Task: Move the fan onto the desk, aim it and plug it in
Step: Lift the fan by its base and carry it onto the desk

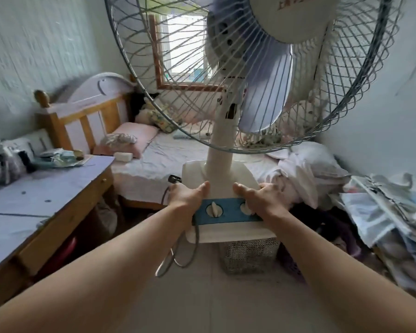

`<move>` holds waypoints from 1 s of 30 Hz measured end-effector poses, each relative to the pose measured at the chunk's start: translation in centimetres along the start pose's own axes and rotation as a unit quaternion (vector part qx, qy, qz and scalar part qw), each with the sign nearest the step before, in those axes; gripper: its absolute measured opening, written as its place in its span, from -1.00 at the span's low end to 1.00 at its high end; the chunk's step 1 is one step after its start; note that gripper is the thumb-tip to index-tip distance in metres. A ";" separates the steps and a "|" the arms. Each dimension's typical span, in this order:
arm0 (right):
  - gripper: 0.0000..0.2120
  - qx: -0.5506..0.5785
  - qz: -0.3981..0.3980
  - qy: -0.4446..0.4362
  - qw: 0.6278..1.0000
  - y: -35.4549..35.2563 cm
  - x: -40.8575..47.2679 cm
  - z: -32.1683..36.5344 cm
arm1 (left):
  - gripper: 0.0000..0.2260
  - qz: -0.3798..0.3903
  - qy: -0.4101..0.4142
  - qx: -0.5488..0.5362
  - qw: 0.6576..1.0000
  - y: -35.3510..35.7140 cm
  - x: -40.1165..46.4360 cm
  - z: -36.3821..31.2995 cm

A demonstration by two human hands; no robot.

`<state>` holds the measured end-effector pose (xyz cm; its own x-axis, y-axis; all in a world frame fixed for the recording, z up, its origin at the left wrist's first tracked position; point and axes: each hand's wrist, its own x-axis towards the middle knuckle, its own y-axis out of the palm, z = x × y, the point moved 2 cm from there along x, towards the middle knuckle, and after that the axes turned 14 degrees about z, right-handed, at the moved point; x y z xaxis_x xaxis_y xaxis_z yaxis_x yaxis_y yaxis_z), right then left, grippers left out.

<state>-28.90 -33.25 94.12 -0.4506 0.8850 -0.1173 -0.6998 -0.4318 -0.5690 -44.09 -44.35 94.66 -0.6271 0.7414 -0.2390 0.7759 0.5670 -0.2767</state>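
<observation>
A white table fan (pixel 222 140) with a wire cage and pale blue blades fills the middle of the head view, held up above the floor. Its base (pixel 226 174) carries a blue panel with two white knobs. My left hand (pixel 187 195) grips the base's left side and my right hand (pixel 257 198) grips its right side. The grey power cord (pixel 178 255) hangs in loops under the base, with its plug (pixel 174 179) by my left hand. The wooden desk (pixel 34 200) with a light blue top stands to the left.
A bed (pixel 168 157) with pink pillows lies straight ahead under a window. A wire basket (pixel 249 255) sits on the floor below the fan. Piled clothes and papers (pixel 382 212) crowd the right side. Clutter (pixel 10 159) covers the desk's far end.
</observation>
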 end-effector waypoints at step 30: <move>-0.31 -0.069 0.342 -0.180 0.920 40.8 16.8 27.4 | -0.34 -0.376 -0.140 -0.094 0.911 -36.9 13.5 10.1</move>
<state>-80.19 -40.76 91.24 -0.9308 0.2890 -0.2239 -0.1184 -0.8178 -0.5632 -81.87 -58.87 92.23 -0.9593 0.0127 -0.2822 0.1014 0.9478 -0.3023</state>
